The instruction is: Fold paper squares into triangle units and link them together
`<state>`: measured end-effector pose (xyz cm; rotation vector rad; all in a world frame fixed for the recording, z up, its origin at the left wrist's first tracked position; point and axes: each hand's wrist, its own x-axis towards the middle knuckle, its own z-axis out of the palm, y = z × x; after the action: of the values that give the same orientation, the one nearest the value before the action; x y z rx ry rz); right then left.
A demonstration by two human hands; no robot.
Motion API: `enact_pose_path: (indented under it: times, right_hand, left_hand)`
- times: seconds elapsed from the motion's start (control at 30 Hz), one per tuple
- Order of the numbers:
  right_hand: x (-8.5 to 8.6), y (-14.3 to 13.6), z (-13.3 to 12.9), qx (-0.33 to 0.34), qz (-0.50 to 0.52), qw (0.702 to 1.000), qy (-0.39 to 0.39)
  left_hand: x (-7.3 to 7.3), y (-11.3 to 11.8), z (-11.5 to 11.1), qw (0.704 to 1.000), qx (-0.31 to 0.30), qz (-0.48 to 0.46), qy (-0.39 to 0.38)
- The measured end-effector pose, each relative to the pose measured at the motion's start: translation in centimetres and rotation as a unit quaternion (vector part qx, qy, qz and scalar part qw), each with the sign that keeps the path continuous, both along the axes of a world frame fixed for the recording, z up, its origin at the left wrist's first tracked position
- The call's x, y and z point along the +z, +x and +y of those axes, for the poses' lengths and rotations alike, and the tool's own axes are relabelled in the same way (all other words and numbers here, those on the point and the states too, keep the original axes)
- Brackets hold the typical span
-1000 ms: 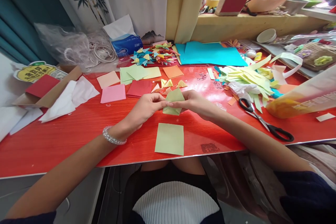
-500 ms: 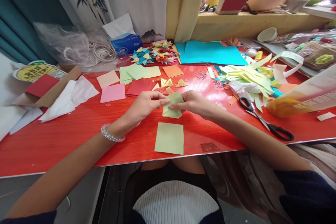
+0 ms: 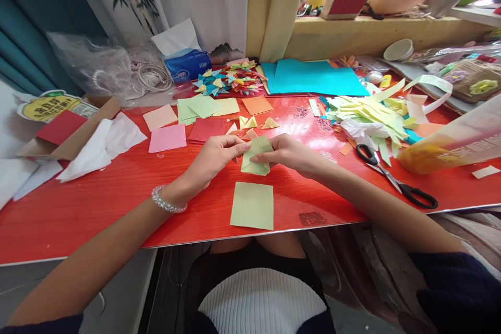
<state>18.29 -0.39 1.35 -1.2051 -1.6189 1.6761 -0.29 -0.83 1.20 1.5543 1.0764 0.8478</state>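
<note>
A light green paper with creases and a folded lower edge is held up between both hands. My left hand, a clear beaded bracelet on its wrist, pinches the paper's left edge. On the right side, my right hand grips it with the thumb across its front and the other fingers behind. Below them a flat green square lies near the table's front edge. Small folded yellow and orange triangles sit just beyond the hands.
Paper squares, pink, red and orange, lie behind the hands. Black-handled scissors and paper strips are at the right. An open cardboard box stands left; blue sheets lie at the back.
The left fingers have shifted slightly at the paper's left edge. The right hand keeps its hold, and the view has moved very slightly.
</note>
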Motion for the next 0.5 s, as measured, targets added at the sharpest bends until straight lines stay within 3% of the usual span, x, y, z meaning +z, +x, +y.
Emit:
enact_pose_path:
  times: [0.17,0.33,0.5]
  right_hand:
    - [-0.06,-0.05,-0.02,-0.016,0.02,1.0,-0.018]
    - [-0.76,0.04,0.29,-0.044,0.024,0.999,0.011]
    - [-0.24,0.15,0.23,-0.019,0.006,0.999,0.048]
  left_hand:
    - [-0.02,-0.02,-0.06,0.999,0.013,0.01,0.035]
    - [0.21,0.02,-0.07,0.997,0.006,0.064,0.033]
    - [0.35,-0.13,0.08,0.998,0.027,0.056,0.006]
